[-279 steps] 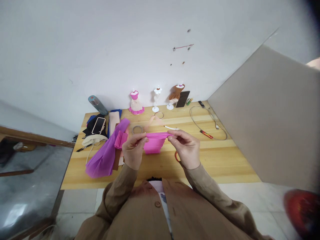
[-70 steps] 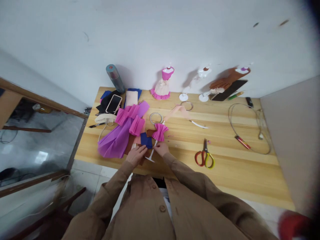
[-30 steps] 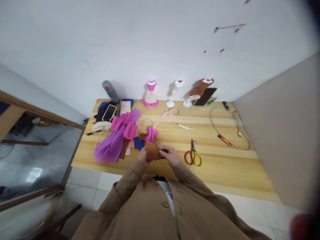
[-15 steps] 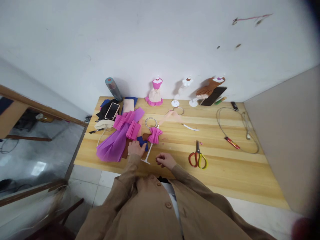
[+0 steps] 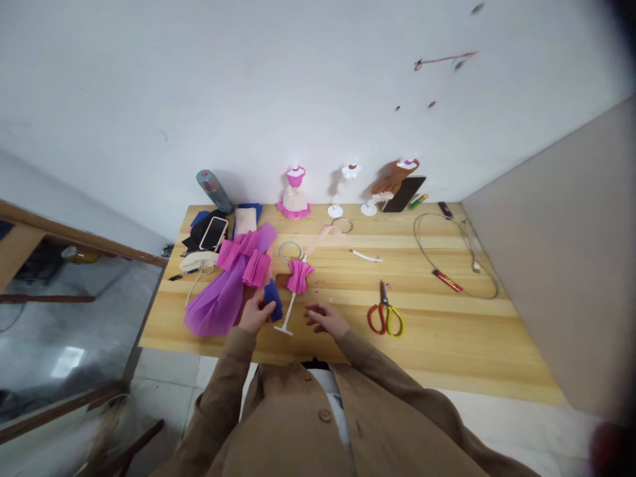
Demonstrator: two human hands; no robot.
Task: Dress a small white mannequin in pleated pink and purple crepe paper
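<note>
My left hand (image 5: 254,313) is closed on a small dark blue piece of fabric (image 5: 273,299), lifting it beside the heap of pink and purple pleated fabric (image 5: 226,289). Just right of it lies a small white mannequin stand (image 5: 289,307) tipped over, wearing a pink pleated skirt (image 5: 299,275). My right hand (image 5: 325,318) rests on the wooden table (image 5: 447,331) near the stand's base, fingers loosely spread and holding nothing.
Red-and-yellow scissors (image 5: 385,315) lie right of my hands. At the back stand a dressed pink mannequin (image 5: 294,194), a bare one (image 5: 340,190) and a brown-dressed one (image 5: 390,183). A phone (image 5: 213,232), a bottle (image 5: 212,190), a tape ring (image 5: 289,251) and a cable (image 5: 457,248) are also here.
Earlier both hands held pink pleated paper, then a brown piece. The brown piece is gone from them; my left hand has reached left and picked up the blue fabric, and my right hand has opened.
</note>
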